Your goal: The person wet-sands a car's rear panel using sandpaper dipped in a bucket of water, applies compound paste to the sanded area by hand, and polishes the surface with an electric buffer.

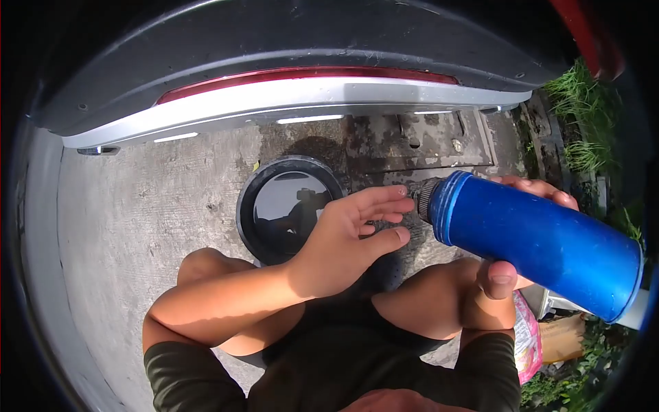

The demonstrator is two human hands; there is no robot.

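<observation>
A large blue cylindrical bottle [542, 237] lies tilted in my right hand [504, 275], its dark ridged cap [428, 200] pointing left. My right thumb presses the near side, and the other fingers show along the far side. My left hand [353, 230] is beside the cap with its fingers stretched out and the thumb apart. Nothing shows between those fingers; whether a fingertip touches the cap I cannot tell. Behind my left hand stands a round black bucket [248, 223] holding liquid with a reflective surface.
A vehicle's silver and black bumper [302, 96] with a red strip spans the far side. Wet patches mark the concrete ground [151, 199] around a metal cover [419, 141]. Grass [583, 117] grows at the right; a pink plastic bag [527, 336] lies by my right arm.
</observation>
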